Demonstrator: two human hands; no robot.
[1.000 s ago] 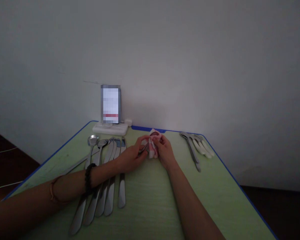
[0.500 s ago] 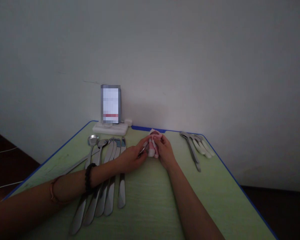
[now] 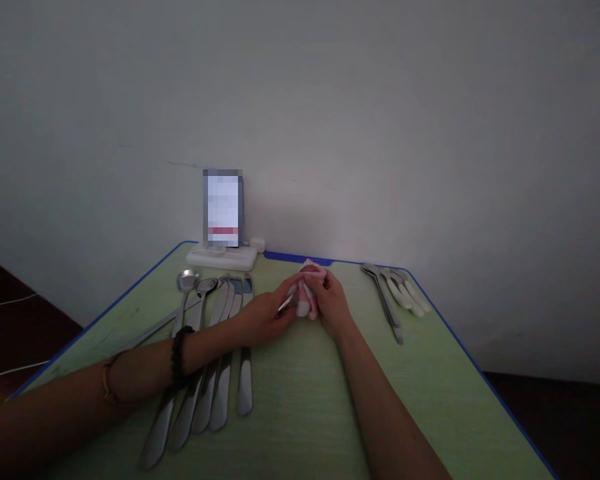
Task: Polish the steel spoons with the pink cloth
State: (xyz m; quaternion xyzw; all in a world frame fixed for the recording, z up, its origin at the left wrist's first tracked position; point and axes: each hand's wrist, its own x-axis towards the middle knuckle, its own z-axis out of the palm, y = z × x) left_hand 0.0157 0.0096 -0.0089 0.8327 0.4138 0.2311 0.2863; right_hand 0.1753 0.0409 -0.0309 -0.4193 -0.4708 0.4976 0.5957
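Note:
My left hand is closed on a piece of metal cutlery, whose shiny end shows at the palm; which kind it is stays hidden. Just right of it, my right hand grips a pink and white cloth. The cloth is bunched between both hands, its loose ends hanging down, and it seems folded round the other end of the cutlery. Under and beside my left forearm lie several metal utensils, among them a ladle-like round spoon and a flat-handled one.
On the right lie metal cutlery and several white-handled pieces. A lit phone stands on a white power strip at the back left. The green table has a blue edge and meets the wall.
The cloth has shifted slightly between my fingers and the cutlery has turned a little, catching more light. Both hands stay in nearly the same place.

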